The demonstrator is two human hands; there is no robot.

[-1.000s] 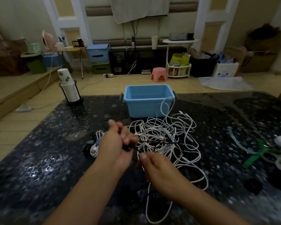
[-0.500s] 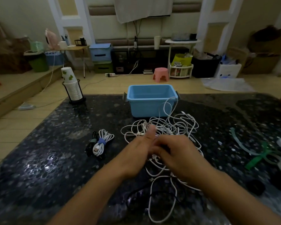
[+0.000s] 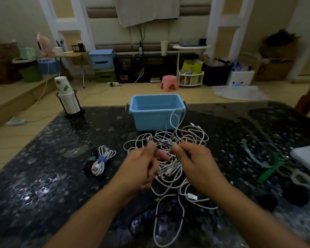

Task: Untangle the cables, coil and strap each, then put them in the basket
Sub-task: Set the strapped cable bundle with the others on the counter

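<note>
Both hands have pulled apart since half a second ago, when they overlapped over the pile. I see the left hand (image 3: 141,169) curled, thumb and fingers pinching a strand, blurry so I can't tell which one. My view of the right hand (image 3: 195,163) shows it curled too, fingertips pinching white cable near the pile's centre. Between and under them sits the tangle of white cables (image 3: 170,151): thin, glossy, many loose loops crossing, one tall loop rising against the blue basket (image 3: 156,111) just behind it. One USB plug (image 3: 192,196) lies near the right wrist; a black cable (image 3: 141,213) curves out toward me. Left of the hands, apart from the pile, lie a coiled white cable (image 3: 101,161) with a blue strap and a black coil beside it. Green straps (image 3: 272,169) lie far right on the dark speckled table (image 3: 43,176).
</note>
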